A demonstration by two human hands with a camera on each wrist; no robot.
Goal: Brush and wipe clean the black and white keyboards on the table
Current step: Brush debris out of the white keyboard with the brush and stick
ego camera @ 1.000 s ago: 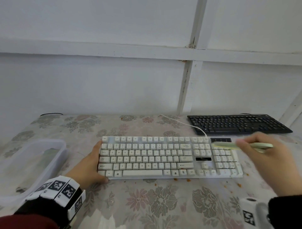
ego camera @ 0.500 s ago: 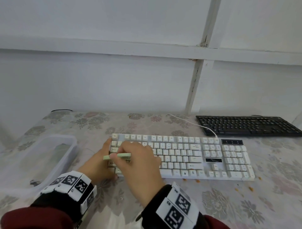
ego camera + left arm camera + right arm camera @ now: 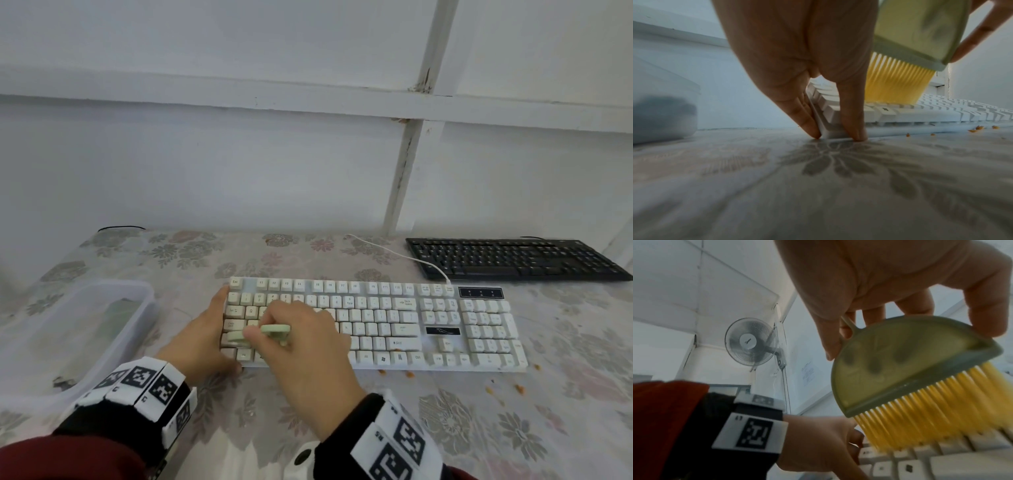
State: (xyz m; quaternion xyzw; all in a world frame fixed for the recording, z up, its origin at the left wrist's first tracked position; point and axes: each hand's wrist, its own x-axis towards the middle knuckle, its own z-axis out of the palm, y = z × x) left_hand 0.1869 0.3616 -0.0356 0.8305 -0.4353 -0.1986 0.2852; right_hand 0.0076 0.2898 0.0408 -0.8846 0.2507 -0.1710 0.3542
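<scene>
My right hand (image 3: 308, 346) pinches the green brush (image 3: 906, 363), its yellow bristles on the white keyboard (image 3: 394, 325) at its nine o'clock end. My left hand (image 3: 205, 339) braces that end, fingers (image 3: 807, 120) straight against the edge. The black keyboard (image 3: 513, 257) waits at two o'clock on the desk (image 3: 513, 428). A hard stroke could flick crumbs (image 3: 513, 389) back between keys.

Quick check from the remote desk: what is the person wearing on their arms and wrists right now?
Both hands are bare. The left hand and right hand each have a black wrist cuff carrying white blocks printed with black square tag markers, over dark red sleeves.
</scene>
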